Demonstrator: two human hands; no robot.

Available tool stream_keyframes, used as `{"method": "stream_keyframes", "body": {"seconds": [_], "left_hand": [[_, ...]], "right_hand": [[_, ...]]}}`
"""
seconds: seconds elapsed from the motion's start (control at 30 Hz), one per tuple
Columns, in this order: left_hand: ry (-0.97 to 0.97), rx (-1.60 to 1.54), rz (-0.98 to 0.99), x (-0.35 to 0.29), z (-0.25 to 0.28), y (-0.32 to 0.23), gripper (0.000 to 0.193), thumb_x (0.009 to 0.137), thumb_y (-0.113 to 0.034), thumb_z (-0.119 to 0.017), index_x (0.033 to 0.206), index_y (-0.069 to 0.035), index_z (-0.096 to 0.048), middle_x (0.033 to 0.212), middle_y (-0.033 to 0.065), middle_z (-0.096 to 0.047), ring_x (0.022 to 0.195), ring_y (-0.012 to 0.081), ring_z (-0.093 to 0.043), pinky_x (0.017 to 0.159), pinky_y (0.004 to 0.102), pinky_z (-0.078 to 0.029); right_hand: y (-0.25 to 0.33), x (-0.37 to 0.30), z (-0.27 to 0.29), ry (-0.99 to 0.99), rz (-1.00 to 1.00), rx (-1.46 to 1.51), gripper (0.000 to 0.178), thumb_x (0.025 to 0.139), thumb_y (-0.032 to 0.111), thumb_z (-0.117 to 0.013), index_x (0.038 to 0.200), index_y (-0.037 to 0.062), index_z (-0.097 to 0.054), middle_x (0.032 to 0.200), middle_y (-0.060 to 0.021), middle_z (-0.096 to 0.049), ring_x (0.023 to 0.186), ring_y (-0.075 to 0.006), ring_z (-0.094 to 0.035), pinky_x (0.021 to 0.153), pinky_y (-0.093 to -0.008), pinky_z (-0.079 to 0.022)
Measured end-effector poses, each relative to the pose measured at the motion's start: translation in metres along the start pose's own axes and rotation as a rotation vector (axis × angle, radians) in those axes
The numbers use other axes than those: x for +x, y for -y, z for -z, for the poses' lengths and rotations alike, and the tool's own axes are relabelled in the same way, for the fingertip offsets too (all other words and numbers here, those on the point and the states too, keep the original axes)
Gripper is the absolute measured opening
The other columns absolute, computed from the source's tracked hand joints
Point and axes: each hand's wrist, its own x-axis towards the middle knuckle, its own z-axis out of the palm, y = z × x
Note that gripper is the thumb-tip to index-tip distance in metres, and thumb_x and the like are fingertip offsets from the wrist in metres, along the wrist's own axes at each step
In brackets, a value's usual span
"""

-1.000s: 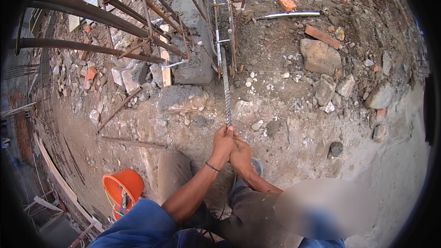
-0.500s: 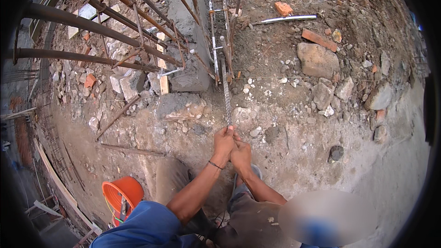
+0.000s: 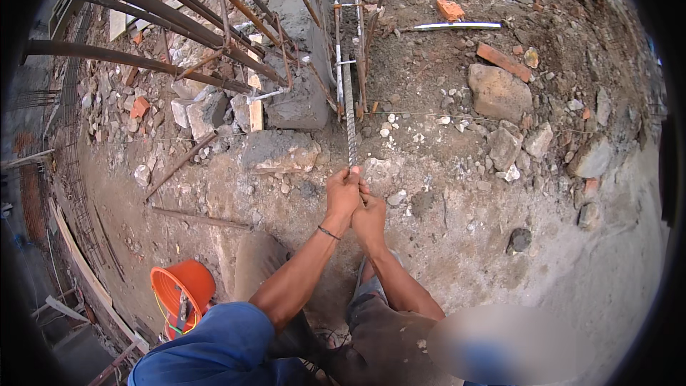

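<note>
At eight o'clock from the hands stands an orange plastic bucket, round-mouthed and smooth, tilted, with a tool in it. The gritty, pale ground spreads around, with a dark rounded stone toward three o'clock.

Both forearms reach forward, converging from seven and five o'clock. The left hand, a thin dark band at its wrist, is closed around the near end of a grey ribbed bar, knuckles up. The right hand presses close beside it, fingers curled; whether they wrap the bar too, I cannot tell.

The bar's spiral-ridged steel runs from the fingers to twelve o'clock, meeting a narrow, paint-spattered rebar cage. At ten o'clock lies a rough-edged concrete lump; beyond it, toward eleven, a smooth grey concrete beam. At two o'clock sit a blunt tan boulder and, farther, an oblong orange brick. Rusty rods slant at ten.
</note>
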Motion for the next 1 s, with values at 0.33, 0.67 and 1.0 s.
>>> {"method": "stream_keyframes", "body": {"seconds": [0.33,0.67,1.0], "left_hand": [[0.06,0.028,0.199,-0.024,0.021,0.022,0.024,0.106,-0.019,-0.057,0.113,0.002,-0.066,0.081,0.0044,-0.062,0.066,0.013,-0.059,0.055,0.029,-0.049],[0.024,-0.096,0.041,0.05,-0.017,-0.028,0.023,0.106,-0.018,-0.057,0.112,0.002,-0.065,0.082,0.0046,-0.061,0.065,0.0117,-0.054,0.059,0.0267,-0.049],[0.266,-0.281,0.59,-0.143,-0.015,0.067,0.023,0.106,-0.019,-0.056,0.115,0.002,-0.054,0.104,0.0152,-0.066,0.097,0.0232,-0.067,0.084,0.0352,-0.059]], "right_hand": [[-0.016,-0.029,0.0,0.035,-0.254,0.214,0.031,0.097,0.009,-0.057,0.076,-0.0096,-0.069,0.064,-0.0082,-0.066,0.06,-0.0117,-0.058,0.052,-0.0328,-0.043],[0.016,0.065,-0.01,0.055,-0.112,0.11,0.031,0.096,0.01,-0.057,0.071,-0.0071,-0.066,0.06,-0.0079,-0.063,0.055,-0.0117,-0.055,0.048,-0.0346,-0.04],[0.013,-0.107,0.167,0.359,-0.538,-0.086,0.029,0.097,0.019,-0.061,0.079,-0.0021,-0.07,0.063,-0.0055,-0.061,0.058,-0.0109,-0.054,0.054,-0.0326,-0.042]]}}
